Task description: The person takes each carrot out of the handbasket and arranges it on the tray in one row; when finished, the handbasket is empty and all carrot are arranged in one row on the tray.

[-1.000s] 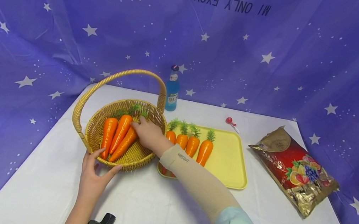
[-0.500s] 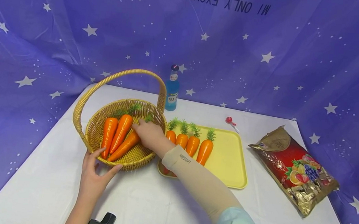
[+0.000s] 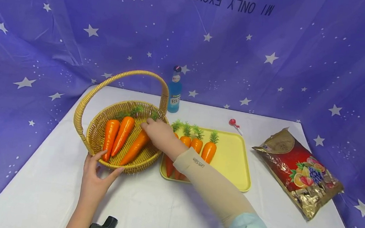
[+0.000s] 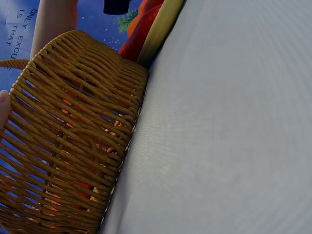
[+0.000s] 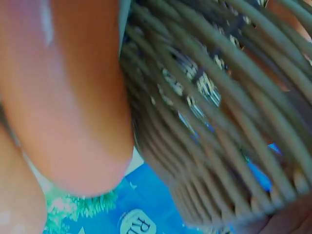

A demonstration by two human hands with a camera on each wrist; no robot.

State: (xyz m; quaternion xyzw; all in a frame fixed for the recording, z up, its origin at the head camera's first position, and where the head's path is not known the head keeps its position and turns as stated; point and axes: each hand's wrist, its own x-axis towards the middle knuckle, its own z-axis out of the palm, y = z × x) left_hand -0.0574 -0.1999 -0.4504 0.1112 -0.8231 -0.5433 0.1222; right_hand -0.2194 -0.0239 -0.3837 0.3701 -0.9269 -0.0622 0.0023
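Note:
My right hand (image 3: 161,135) reaches into a wicker basket (image 3: 94,129) and grips an orange carrot (image 3: 135,149) near its leafy top. Two more carrots (image 3: 110,136) lie side by side left of it. My left hand (image 3: 93,180) holds the basket's near rim, its thumb and index finger spread along the edge. In the left wrist view, the woven wall (image 4: 73,141) fills the left side, with a fingertip (image 4: 4,105) at the rim. The right wrist view has a large carrot (image 5: 73,97) close up, beside the basket's outer wall (image 5: 209,122).
A yellow tray (image 3: 230,161) with several leafy carrots (image 3: 209,152) stands right of the basket, partly under my right forearm. Behind are a blue bottle (image 3: 175,91) and a red lollipop (image 3: 232,122). A red and gold bag (image 3: 298,173) lies at the right. The basket's tall handle (image 3: 124,73) arches over it.
My right hand has shifted right inside the basket, drawing its carrot along and widening the gap to the other two. My left hand has stayed at the rim.

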